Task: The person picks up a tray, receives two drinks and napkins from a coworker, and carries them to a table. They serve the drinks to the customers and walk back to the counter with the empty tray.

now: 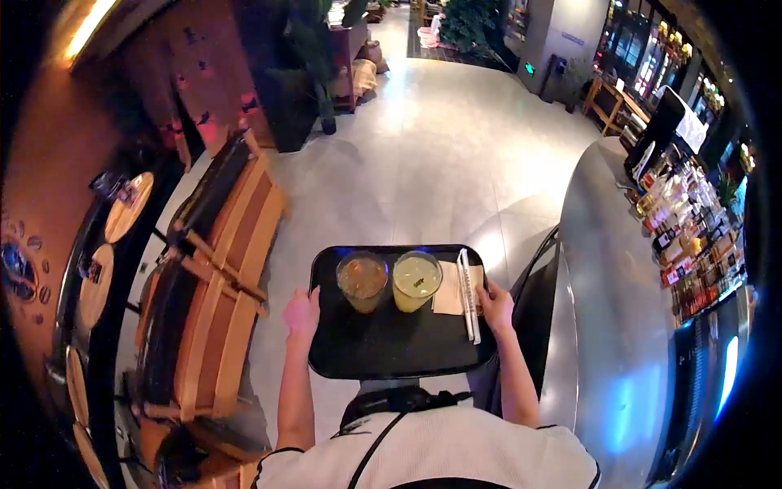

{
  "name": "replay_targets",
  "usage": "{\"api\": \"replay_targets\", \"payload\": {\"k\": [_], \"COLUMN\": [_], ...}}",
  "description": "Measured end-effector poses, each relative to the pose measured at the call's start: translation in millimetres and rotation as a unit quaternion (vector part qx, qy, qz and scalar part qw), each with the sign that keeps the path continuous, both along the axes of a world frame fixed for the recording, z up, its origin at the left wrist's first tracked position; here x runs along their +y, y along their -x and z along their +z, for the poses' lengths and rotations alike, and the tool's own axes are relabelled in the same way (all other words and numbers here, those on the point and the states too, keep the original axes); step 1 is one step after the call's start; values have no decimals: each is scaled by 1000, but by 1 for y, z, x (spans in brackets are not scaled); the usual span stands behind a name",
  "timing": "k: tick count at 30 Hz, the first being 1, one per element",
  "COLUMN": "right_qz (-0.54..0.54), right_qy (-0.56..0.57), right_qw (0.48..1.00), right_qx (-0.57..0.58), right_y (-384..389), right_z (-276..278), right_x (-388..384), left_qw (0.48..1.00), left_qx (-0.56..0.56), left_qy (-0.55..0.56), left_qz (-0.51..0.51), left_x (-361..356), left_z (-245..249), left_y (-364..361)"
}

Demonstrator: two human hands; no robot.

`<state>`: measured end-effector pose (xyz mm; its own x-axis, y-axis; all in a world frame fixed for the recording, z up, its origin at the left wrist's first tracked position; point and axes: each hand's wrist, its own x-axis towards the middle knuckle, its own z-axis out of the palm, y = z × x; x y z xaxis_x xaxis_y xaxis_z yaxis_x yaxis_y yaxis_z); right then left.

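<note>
In front of my body I carry a black serving tray [375,346], held level. My left hand [302,312] grips its left edge, and my right hand [496,307] is closed on the right edge. On the tray stand two full glasses: one with a brown drink [362,279], the other with a pale yellow-green drink [417,281] that has a dark garnish on top. Right of the glasses lie a tan napkin [445,295] and wrapped straws [469,297], close to my right fingers. The fingers under the tray are hidden.
A grey floor [456,122] stretches ahead. Wooden benches [220,293] with dark backs line the left side, beside small round tables [96,285]. To the right curves a metallic counter [607,326] crowded with bottles [692,228]. Potted plants [322,81] stand farther off.
</note>
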<state>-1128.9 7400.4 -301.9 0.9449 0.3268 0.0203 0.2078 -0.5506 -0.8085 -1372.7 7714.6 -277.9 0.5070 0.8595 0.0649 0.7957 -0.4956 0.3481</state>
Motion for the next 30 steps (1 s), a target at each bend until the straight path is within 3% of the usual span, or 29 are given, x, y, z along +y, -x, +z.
{"api": "replay_targets", "payload": {"k": [2,3,6,8,14,15,21,23,30], "right_qz": [-19,-26,-56,-73,-86,-84,-68,-55,-85], "right_qy": [4,44,27,20,29,-16,-22,39,-5], "right_qw": [999,998,997,997,995,996,997,997,996], "right_qx": [-42,-37,-40,-34,-42,-10,5,-38,-4], "right_y": [-56,-79,-154,-202,-370,-398,-561,-616,-808], "right_z": [-32,-26,-18,-22,-46,-49,-50,-56,-82], "right_x": [12,22,65,88,166,181,274,302,410], "left_qw": [997,997,998,995,994,994,994,995,995], "left_qx": [-76,-71,-33,-75,-77,-80,-84,-68,-61], "left_qy": [4,13,-4,10,4,2,27,57,31], "left_qz": [-30,-37,-47,-70,-76,-75,-68,-48,-71], "left_x": [22,37,89,119,202,214,302,324,443], "left_z": [-20,-14,0,-1,-34,-35,-35,-31,-58], "left_y": [-58,-89,-188,-244,-412,-439,-599,-653,-863]}}
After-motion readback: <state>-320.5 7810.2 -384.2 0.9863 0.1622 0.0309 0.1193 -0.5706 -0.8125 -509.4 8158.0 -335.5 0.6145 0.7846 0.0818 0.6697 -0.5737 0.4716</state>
